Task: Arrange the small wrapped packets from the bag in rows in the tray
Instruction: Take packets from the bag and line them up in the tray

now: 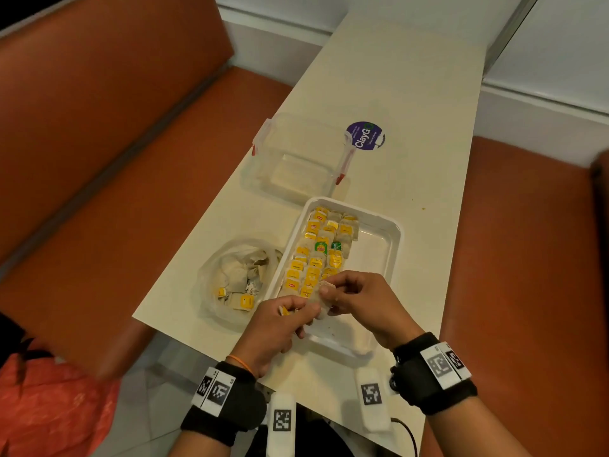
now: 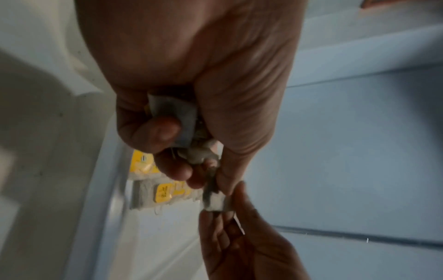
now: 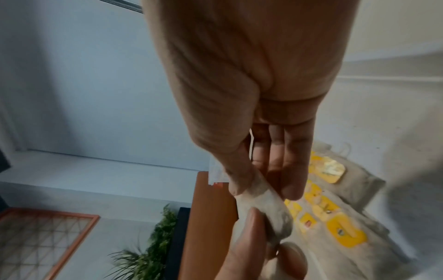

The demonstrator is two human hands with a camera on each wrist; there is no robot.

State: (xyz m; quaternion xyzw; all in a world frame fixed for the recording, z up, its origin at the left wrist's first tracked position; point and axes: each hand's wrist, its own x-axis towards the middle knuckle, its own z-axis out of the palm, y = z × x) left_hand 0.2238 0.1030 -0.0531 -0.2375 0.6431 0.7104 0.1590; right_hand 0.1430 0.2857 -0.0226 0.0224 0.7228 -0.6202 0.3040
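A white tray [image 1: 393, 230] lies on the cream table, and rows of small yellow-labelled packets [image 1: 316, 255] fill its left half. To its left, a clear plastic bag [image 1: 235, 280] holds more packets. Over the tray's near end, my left hand [image 1: 306, 313] grips a small bunch of packets [image 2: 178, 115]. My right hand [image 1: 329, 293] pinches one pale packet [image 1: 324, 296] between thumb and fingers, and the left hand's thumb also touches this packet [image 3: 263, 202]. The tray's right half [image 1: 372, 255] is bare.
A clear plastic box with red clasps [image 1: 296, 159] stands beyond the tray, beside a purple round sticker [image 1: 365, 135]. Two white marker blocks [image 1: 281, 420] [image 1: 372, 399] sit at the table's near edge. Orange bench seats [image 1: 115, 166] flank the narrow table.
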